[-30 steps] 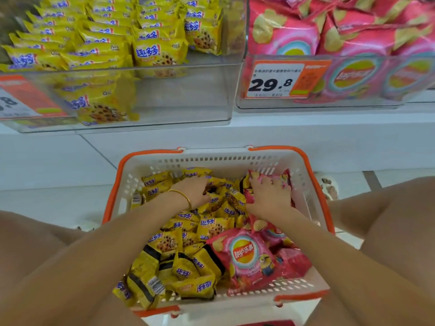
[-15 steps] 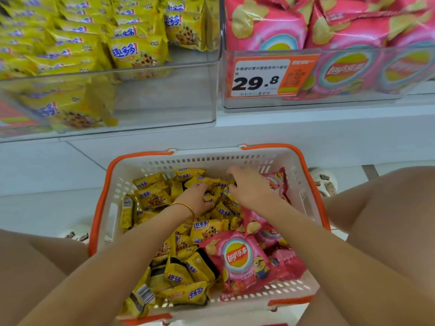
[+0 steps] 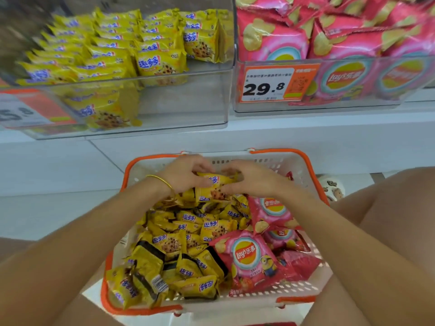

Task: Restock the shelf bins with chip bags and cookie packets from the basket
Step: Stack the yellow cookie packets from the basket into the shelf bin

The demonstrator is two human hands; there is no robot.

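Observation:
A white basket with an orange rim (image 3: 303, 158) sits on the floor between my knees, full of yellow cookie packets (image 3: 188, 231) on the left and pink chip bags (image 3: 249, 257) on the right. At its far end my left hand (image 3: 186, 172) and my right hand (image 3: 254, 177) hold a small stack of yellow cookie packets (image 3: 217, 184) between them, lifted just above the pile. On the shelf above, a clear bin of yellow cookie packets (image 3: 188, 109) stands left and a clear bin of pink chip bags (image 3: 341, 100) stands right.
The right part of the cookie bin holds no packets near its front. Orange price tags (image 3: 277, 83) hang on both bin fronts. The white shelf ledge (image 3: 282, 135) juts out just beyond the basket. My bare knees flank the basket.
Both hands moved to the far end of the basket and came together around a few yellow cookie packets, raising them off the pile. The view shifted left and tilted up.

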